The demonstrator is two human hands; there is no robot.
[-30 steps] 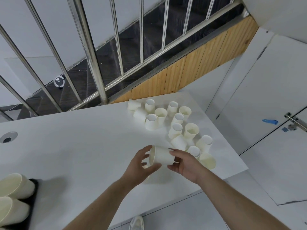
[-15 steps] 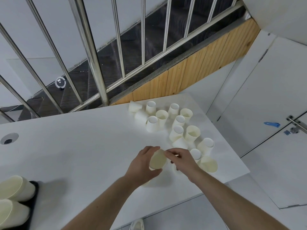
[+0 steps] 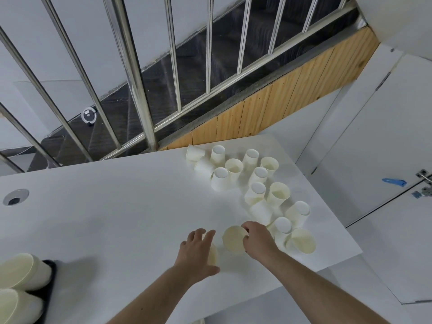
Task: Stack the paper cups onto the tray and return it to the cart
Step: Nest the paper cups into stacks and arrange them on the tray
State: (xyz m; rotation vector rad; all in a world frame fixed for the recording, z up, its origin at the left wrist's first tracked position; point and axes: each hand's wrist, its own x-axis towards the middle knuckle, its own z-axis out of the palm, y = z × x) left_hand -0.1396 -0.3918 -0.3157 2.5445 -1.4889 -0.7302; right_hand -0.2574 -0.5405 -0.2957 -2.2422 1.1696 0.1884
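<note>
Several loose white paper cups (image 3: 278, 195) stand or lie in a cluster on the right part of the white table (image 3: 117, 218). My right hand (image 3: 259, 240) grips one paper cup (image 3: 233, 239) by its rim, with the opening tilted toward me. My left hand (image 3: 198, 251) is just left of it with fingers spread, and a second cup (image 3: 213, 254) is partly hidden between its thumb and palm. A black tray (image 3: 51, 274) at the lower left edge carries two cup stacks (image 3: 22, 273) lying on their sides.
A round cable hole (image 3: 15, 197) sits at the table's left. A steel stair railing (image 3: 138, 90) and wooden panel (image 3: 280, 106) rise behind the table. The table's right corner (image 3: 360, 252) ends above the floor, near white doors with a metal latch (image 3: 424, 181).
The two hands held one cup together; they have now separated. My right hand keeps that cup, turned mouth-up toward me, and my left hand has drawn left and lower.
</note>
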